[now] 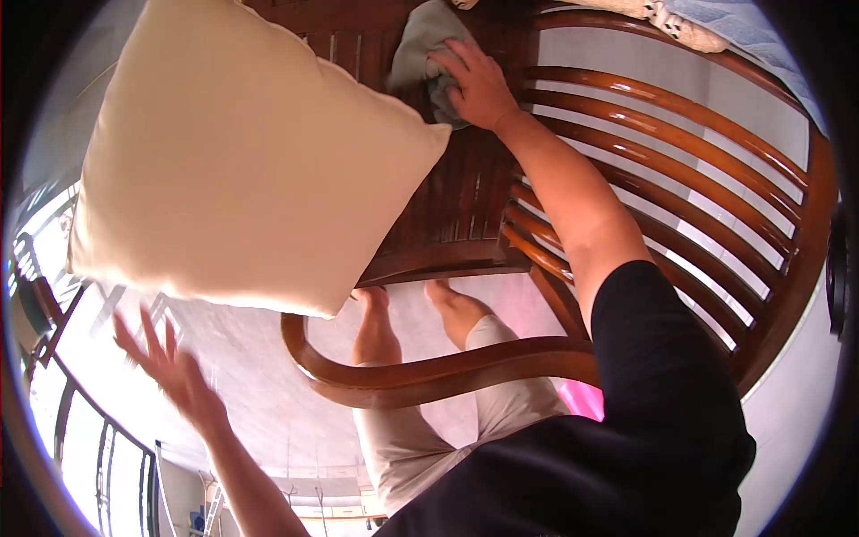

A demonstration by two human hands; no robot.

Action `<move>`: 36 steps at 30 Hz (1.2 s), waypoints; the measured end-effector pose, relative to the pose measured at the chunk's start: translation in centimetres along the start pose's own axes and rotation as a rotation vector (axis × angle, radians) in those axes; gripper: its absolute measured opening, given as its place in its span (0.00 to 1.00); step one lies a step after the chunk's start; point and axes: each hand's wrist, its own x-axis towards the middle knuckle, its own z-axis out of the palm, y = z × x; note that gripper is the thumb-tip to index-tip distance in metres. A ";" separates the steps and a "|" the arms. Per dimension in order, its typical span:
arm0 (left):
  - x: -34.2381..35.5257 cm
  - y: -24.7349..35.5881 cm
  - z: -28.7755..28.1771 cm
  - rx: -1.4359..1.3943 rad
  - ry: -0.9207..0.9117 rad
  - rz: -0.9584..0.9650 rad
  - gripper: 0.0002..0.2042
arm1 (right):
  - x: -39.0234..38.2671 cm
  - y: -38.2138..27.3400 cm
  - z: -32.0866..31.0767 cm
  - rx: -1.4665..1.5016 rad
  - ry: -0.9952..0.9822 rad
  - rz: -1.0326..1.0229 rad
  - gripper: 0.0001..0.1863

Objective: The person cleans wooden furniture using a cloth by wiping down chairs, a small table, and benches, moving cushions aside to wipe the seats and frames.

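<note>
My right hand (477, 82) presses a grey-green cloth (419, 49) flat on the slatted seat of a dark wooden chair (456, 197). A large cream cushion (237, 161) is in the air at the left, tilted, covering part of the seat. My left hand (170, 362) is below the cushion, fingers spread, not touching it. My bare feet (412, 313) stand on the pale floor in front of the chair.
The chair's curved armrest (429, 371) arcs across the front of my legs, and its slatted back and side (680, 170) curve along the right. A patterned fabric (680, 22) lies beyond the chair at the top right. Window railings (80, 421) show at the lower left.
</note>
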 end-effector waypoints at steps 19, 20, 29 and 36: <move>10.2 7.5 5.0 -0.497 0.258 -0.338 0.26 | -11.8 -10.4 3.0 0.026 -0.033 -0.072 0.40; 9.9 7.2 1.9 -0.366 0.294 -0.318 0.23 | -11.6 -9.7 2.5 0.029 -0.023 -0.074 0.40; -2.5 14.2 -21.2 -0.088 0.414 0.101 0.12 | 0.7 5.4 1.6 -0.312 0.408 0.293 0.22; -15.1 6.1 -25.1 0.810 0.391 -0.295 0.27 | -9.7 -14.8 5.6 0.283 0.013 -0.372 0.24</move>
